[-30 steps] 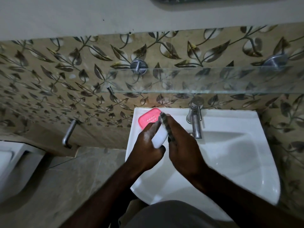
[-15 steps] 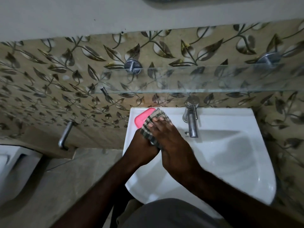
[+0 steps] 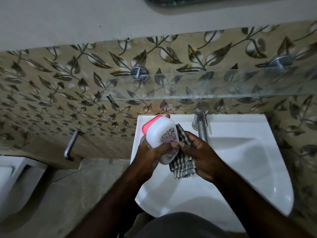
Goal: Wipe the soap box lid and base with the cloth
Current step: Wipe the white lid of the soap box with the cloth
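Observation:
My left hand (image 3: 151, 148) grips the white soap box lid (image 3: 160, 134), which has a dark ornamental print with a pink spot, and holds it tilted over the left side of the sink. The pink base (image 3: 147, 124) sits on the sink's back left corner, mostly hidden behind the lid. My right hand (image 3: 199, 155) holds a checked cloth (image 3: 183, 167) bunched against the lid's right side; its fingers are curled into the cloth.
The white sink (image 3: 240, 169) has a steel tap (image 3: 200, 122) at the back centre. A glass shelf (image 3: 205, 85) juts from the leaf-patterned wall above it. A metal handle (image 3: 71, 145) and a white toilet (image 3: 12, 182) are at the left.
The cloth covered the lid under my right hand half a second ago. Now the lid's printed top faces up, and the cloth has slid down to its right side.

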`<state>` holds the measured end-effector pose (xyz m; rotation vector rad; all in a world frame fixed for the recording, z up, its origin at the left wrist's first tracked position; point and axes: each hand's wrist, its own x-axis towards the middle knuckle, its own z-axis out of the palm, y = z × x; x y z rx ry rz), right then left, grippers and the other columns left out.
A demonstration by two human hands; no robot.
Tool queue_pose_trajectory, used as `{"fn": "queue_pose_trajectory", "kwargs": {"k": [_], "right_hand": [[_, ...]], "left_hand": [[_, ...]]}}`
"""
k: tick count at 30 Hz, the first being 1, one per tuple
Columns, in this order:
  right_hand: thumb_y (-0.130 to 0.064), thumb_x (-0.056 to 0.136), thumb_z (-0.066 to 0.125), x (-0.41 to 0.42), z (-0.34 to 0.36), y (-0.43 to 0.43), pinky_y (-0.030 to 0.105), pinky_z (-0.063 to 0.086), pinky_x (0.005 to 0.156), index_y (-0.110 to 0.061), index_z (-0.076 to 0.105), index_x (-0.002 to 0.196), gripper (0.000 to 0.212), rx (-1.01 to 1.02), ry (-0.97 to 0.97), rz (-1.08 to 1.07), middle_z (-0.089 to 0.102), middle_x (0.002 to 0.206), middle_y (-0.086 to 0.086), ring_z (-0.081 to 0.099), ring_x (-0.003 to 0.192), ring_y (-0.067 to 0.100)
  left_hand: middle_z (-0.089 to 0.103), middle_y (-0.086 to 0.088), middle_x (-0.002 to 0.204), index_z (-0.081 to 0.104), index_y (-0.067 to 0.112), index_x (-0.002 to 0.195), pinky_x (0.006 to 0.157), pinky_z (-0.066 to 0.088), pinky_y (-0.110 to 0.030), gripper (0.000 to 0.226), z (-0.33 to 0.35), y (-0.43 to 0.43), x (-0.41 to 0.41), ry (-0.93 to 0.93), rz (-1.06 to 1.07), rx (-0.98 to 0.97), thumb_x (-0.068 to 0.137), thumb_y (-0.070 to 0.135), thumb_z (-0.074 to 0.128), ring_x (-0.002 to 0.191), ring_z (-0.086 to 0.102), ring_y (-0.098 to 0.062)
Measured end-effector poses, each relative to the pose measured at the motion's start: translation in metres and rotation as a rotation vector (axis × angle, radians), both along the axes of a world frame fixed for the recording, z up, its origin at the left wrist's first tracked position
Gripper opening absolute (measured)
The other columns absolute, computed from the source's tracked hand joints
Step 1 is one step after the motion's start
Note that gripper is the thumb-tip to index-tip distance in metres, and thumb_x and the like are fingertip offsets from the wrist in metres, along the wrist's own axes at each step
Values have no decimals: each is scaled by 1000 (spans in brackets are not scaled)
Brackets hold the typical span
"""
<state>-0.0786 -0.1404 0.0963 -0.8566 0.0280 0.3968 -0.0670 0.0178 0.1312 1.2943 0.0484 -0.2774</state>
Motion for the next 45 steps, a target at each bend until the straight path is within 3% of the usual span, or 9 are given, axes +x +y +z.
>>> {"fn": "queue_pose_trajectory", "kwargs": {"k": [9,13,18,26,29,32,36,39,45], "right_hand": [[-29,67,87,12,11,-25,49,55,84,-18,68,115,53,-175,-122,-4,69,114,19,67,95,30],[-11,83,67,16,20,-30,35,56,84,-16,64,115,32,-381,-223,-15,73,108,6,67,95,19],[-1,94,57,18,24,-28,45,55,84,-19,63,117,30,-552,-284,49,73,108,6,66,94,19],[1,95,56,27,31,-28,32,52,89,-22,65,114,31,-684,-360,0,73,106,-7,66,97,7],[-7,97,56,31,34,-30,38,50,97,-22,65,119,28,-733,-389,-118,72,114,-4,66,106,12],[-11,98,55,28,38,-21,32,50,88,-29,66,116,28,-925,-436,-271,73,109,-1,67,89,5],[13,76,44,8,35,11,21,23,116,-7,51,138,65,-1224,-822,-313,48,141,-1,40,134,12],[16,68,42,6,22,10,24,12,119,-1,40,143,76,-1364,-974,-298,41,148,8,30,140,20],[18,72,39,15,30,12,20,17,118,-16,47,138,75,-1238,-685,-346,46,145,2,36,139,13]], "left_hand": [[69,-25,109,64,-4,112,86,55,-45,56,7,6,-1,10,-70,-53,60,10,78,98,67,-36],[71,-24,105,68,-6,105,82,58,-41,45,28,24,7,86,-182,142,62,4,79,97,68,-36],[73,-15,109,69,7,110,88,56,-49,43,51,31,20,137,-469,439,68,7,79,104,68,-33],[72,-12,113,68,9,113,86,57,-47,41,55,26,31,226,-535,378,72,8,74,102,69,-30],[73,-13,103,71,4,102,85,57,-36,39,50,24,31,135,-434,404,63,2,78,93,68,-24],[74,-7,87,72,11,96,71,49,-31,41,42,16,30,59,-307,547,56,8,79,79,65,-20],[57,14,51,59,17,72,46,35,-15,33,41,1,24,-107,-217,602,68,-15,63,48,45,-6],[49,14,42,46,23,59,40,29,-12,48,45,-1,16,-227,-182,641,70,-23,54,38,35,0],[47,12,46,49,23,53,41,31,-15,45,41,-4,13,-289,-190,706,70,-18,55,37,38,0]]}}
